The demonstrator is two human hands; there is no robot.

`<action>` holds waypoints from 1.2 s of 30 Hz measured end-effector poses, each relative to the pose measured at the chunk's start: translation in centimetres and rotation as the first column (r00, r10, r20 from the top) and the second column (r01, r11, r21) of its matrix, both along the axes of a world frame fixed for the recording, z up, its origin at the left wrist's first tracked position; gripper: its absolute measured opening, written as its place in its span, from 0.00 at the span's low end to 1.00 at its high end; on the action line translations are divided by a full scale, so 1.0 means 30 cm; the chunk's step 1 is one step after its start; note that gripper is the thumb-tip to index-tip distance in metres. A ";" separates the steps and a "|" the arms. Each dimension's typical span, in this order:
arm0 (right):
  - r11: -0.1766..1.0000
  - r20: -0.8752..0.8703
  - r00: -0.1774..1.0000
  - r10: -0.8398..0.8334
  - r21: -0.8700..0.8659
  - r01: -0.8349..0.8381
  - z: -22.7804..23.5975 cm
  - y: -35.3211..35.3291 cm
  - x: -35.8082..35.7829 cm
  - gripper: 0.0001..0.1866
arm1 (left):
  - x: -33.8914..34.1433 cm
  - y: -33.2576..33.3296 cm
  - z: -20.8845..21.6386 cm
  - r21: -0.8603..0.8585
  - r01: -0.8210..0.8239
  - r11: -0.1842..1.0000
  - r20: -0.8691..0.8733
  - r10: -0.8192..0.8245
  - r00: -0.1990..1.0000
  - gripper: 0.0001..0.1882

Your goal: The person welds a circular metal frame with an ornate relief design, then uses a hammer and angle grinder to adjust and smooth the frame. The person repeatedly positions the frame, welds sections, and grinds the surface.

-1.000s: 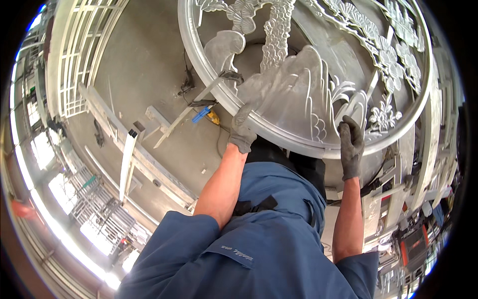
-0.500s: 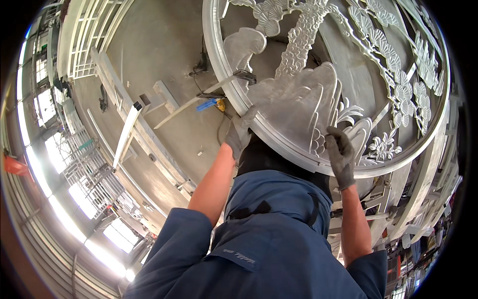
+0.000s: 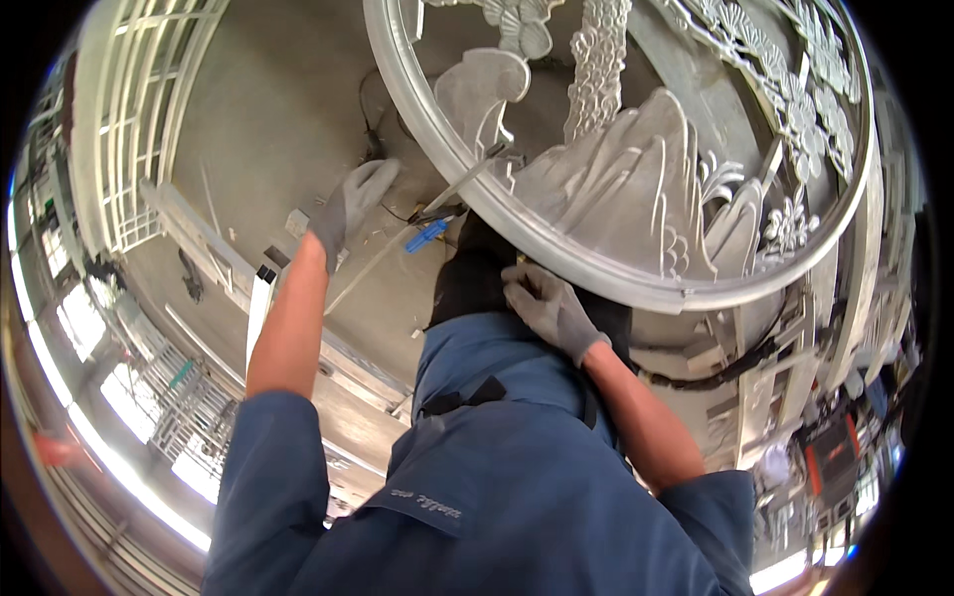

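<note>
A large round silver metal panel (image 3: pixel 636 189), with mountain, tree-trunk and flower relief inside its ring-shaped frame, lies in front of me, mostly to the right. My left hand (image 3: pixel 360 199), in a grey glove, is off the ring, its fingers stretched out beside a long thin metal bar (image 3: pixel 397 241) that reaches over the ring's left edge. A blue-handled tool (image 3: pixel 425 236) is beside that bar. My right hand (image 3: pixel 552 310), also gloved, is just below the ring's near edge, close to my thigh. Its fingers are curled, and whatever they may hold is hidden.
Pale metal beams (image 3: pixel 214 243) cross the floor at left, below a white slatted frame (image 3: pixel 139 119). A dark cable (image 3: pixel 370 124) lies on the concrete past my left hand. More metal lengths (image 3: pixel 855 258) and an orange-and-dark box (image 3: pixel 830 462) are at right.
My left hand has let go of the ring's edge and moved left and away from me. My right hand has come off the rim, moving left and down toward my thigh.
</note>
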State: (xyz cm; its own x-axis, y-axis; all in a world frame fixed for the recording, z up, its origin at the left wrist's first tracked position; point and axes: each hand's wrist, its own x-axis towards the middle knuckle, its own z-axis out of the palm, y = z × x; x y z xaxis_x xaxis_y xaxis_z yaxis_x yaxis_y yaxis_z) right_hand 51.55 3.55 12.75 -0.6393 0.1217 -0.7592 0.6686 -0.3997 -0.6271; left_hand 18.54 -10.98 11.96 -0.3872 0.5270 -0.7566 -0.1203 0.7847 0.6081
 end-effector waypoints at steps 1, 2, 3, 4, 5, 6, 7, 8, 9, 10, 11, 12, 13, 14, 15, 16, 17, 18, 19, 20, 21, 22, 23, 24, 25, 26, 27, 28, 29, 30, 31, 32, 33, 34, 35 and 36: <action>0.999 0.032 0.999 -0.040 0.024 0.039 -0.014 -0.039 -0.034 0.21 | -0.026 -0.010 -0.075 0.070 0.047 0.996 0.154 -0.057 0.986 0.31; 0.996 0.066 0.994 -0.088 0.007 0.088 -0.014 -0.079 -0.066 0.23 | -0.044 -0.028 -0.140 0.145 0.078 0.986 0.298 -0.119 0.947 0.34; 0.987 0.098 0.983 -0.158 -0.013 0.160 -0.059 -0.126 -0.094 0.24 | -0.048 -0.014 -0.197 0.248 0.081 0.965 0.379 -0.174 0.909 0.34; 0.971 0.132 0.965 -0.228 -0.038 0.235 -0.131 -0.190 -0.113 0.26 | -0.031 0.004 -0.239 0.341 0.075 0.937 0.453 -0.234 0.860 0.34; 0.948 0.173 0.939 -0.297 -0.066 0.312 -0.175 -0.240 -0.138 0.27 | -0.022 0.032 -0.229 0.288 0.039 0.957 0.540 -0.196 0.819 0.34; 0.933 0.223 0.922 -0.315 -0.103 0.344 -0.176 -0.250 -0.185 0.31 | -0.012 0.052 -0.210 0.224 -0.001 0.975 0.615 -0.140 0.776 0.34; 0.914 0.253 0.899 -0.359 -0.100 0.393 -0.182 -0.277 -0.218 0.29 | -0.003 0.075 -0.190 0.155 -0.035 0.987 0.680 -0.081 0.728 0.35; 0.890 0.277 0.870 -0.407 -0.091 0.446 -0.194 -0.297 -0.252 0.27 | 0.007 0.140 -0.110 0.098 -0.003 0.995 0.663 -0.063 0.746 0.35; 0.870 0.289 0.847 -0.447 -0.082 0.487 -0.200 -0.313 -0.286 0.26 | 0.008 0.173 -0.067 0.046 0.018 0.999 0.636 -0.043 0.771 0.35; 0.847 0.269 0.835 -0.480 -0.106 0.522 -0.199 -0.328 -0.310 0.26 | 0.018 0.164 -0.111 0.055 -0.023 0.998 0.655 -0.018 0.756 0.34; 0.821 0.251 0.820 -0.515 -0.130 0.555 -0.199 -0.339 -0.330 0.26 | 0.029 0.158 -0.155 0.064 -0.064 0.996 0.673 0.004 0.740 0.33; 0.793 0.237 0.801 -0.549 -0.154 0.589 -0.202 -0.353 -0.341 0.27 | 0.056 0.167 -0.158 0.045 -0.166 0.985 0.720 0.084 0.689 0.32; 0.763 0.223 0.781 -0.584 -0.178 0.621 -0.204 -0.363 -0.347 0.27 | 0.084 0.179 -0.160 0.017 -0.264 0.964 0.762 0.159 0.628 0.31; 0.735 0.203 0.758 -0.620 -0.187 0.652 -0.215 -0.377 -0.346 0.27 | 0.103 0.195 -0.162 -0.068 -0.323 0.944 0.782 0.251 0.571 0.26; 0.705 0.183 0.731 -0.657 -0.193 0.682 -0.235 -0.395 -0.335 0.27 | 0.114 0.186 -0.197 0.057 -0.261 0.964 0.741 0.134 0.658 0.24; 0.677 0.165 0.706 -0.689 -0.203 0.708 -0.237 -0.402 -0.330 0.26 | 0.125 0.171 -0.235 0.174 -0.191 0.966 0.680 0.022 0.733 0.22; 0.660 0.163 0.684 -0.711 -0.180 0.729 -0.237 -0.403 -0.317 0.25 | 0.134 0.149 -0.268 0.183 -0.160 0.970 0.675 -0.006 0.738 0.19; 0.641 0.162 0.661 -0.732 -0.163 0.750 -0.222 -0.393 -0.317 0.24 | 0.143 0.132 -0.288 0.189 -0.128 0.974 0.669 -0.032 0.743 0.16; 0.623 0.154 0.639 -0.753 -0.146 0.769 -0.209 -0.392 -0.319 0.23 | 0.149 0.119 -0.298 0.198 -0.099 0.975 0.661 -0.059 0.748 0.13; 0.633 0.137 0.653 -0.745 -0.162 0.757 -0.242 -0.428 -0.309 0.24 | 0.162 0.065 -0.403 0.214 -0.105 0.971 0.697 -0.076 0.713 0.13; 0.650 0.147 0.679 -0.719 -0.205 0.732 -0.247 -0.440 -0.317 0.25 | 0.166 0.038 -0.462 0.232 -0.112 0.966 0.729 -0.096 0.678 0.13; 0.652 0.162 0.693 -0.703 -0.245 0.718 -0.256 -0.447 -0.329 0.27 | 0.174 0.081 -0.386 0.158 -0.099 0.982 0.704 -0.042 0.709 0.13; 0.653 0.174 0.707 -0.685 -0.285 0.702 -0.264 -0.455 -0.343 0.28 | 0.183 0.126 -0.306 0.083 -0.091 0.992 0.676 0.010 0.737 0.13; 0.661 0.212 0.719 -0.662 -0.287 0.693 -0.232 -0.451 -0.375 0.25 | 0.192 0.134 -0.294 0.026 -0.134 0.991 0.689 0.079 0.720 0.12; 0.648 0.224 0.707 -0.671 -0.287 0.706 -0.239 -0.464 -0.401 0.23 | 0.193 0.138 -0.290 -0.033 -0.175 0.984 0.698 0.148 0.700 0.12; 0.633 0.237 0.694 -0.680 -0.288 0.719 -0.247 -0.471 -0.430 0.22 | 0.189 0.140 -0.291 -0.047 -0.157 0.987 0.686 0.146 0.712 0.14; 0.619 0.254 0.681 -0.687 -0.287 0.731 -0.243 -0.476 -0.456 0.20 | 0.188 0.135 -0.297 -0.065 -0.140 0.988 0.676 0.146 0.722 0.16; 0.586 0.262 0.649 -0.714 -0.283 0.759 -0.230 -0.474 -0.477 0.17 | 0.185 0.132 -0.303 -0.083 -0.122 0.989 0.666 0.146 0.731 0.19; 0.584 0.265 0.641 -0.721 -0.267 0.767 -0.232 -0.473 -0.487 0.16 | 0.175 0.106 -0.355 -0.053 -0.078 0.996 0.663 0.094 0.743 0.19; 0.586 0.263 0.637 -0.724 -0.251 0.770 -0.236 -0.471 -0.497 0.15 | 0.156 0.056 -0.447 -0.019 -0.040 0.999 0.657 0.043 0.753 0.19; 0.583 0.264 0.627 -0.733 -0.232 0.779 -0.239 -0.467 -0.500 0.14 | 0.152 0.054 -0.454 -0.002 -0.036 0.999 0.662 0.028 0.749 0.19; 0.579 0.255 0.621 -0.741 -0.226 0.784 -0.238 -0.467 -0.500 0.13 | 0.150 0.052 -0.460 0.014 -0.031 0.999 0.667 0.014 0.745 0.19; 0.569 0.248 0.608 -0.754 -0.218 0.793 -0.239 -0.462 -0.499 0.12 | 0.158 0.091 -0.387 0.012 -0.062 0.998 0.684 0.037 0.729 0.19; 0.567 0.237 0.606 -0.759 -0.215 0.795 -0.236 -0.462 -0.502 0.12 | 0.163 0.111 -0.341 0.010 -0.104 0.995 0.696 0.068 0.715 0.19; 0.579 0.230 0.615 -0.755 -0.208 0.788 -0.235 -0.460 -0.502 0.12 | 0.170 0.116 -0.342 -0.006 -0.119 0.993 0.688 0.091 0.720 0.18; 0.593 0.220 0.625 -0.749 -0.200 0.780 -0.236 -0.455 -0.501 0.13 | 0.175 0.120 -0.343 -0.020 -0.136 0.991 0.679 0.113 0.726 0.17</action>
State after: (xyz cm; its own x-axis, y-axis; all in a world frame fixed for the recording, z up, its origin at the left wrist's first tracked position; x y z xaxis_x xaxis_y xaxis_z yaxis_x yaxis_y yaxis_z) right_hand 36.53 -10.11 5.66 -0.3190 0.3255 -0.8901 0.0942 -0.9236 -0.3715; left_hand 23.79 -7.37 1.68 0.1577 0.5369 -0.8288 -0.6040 0.7164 0.3492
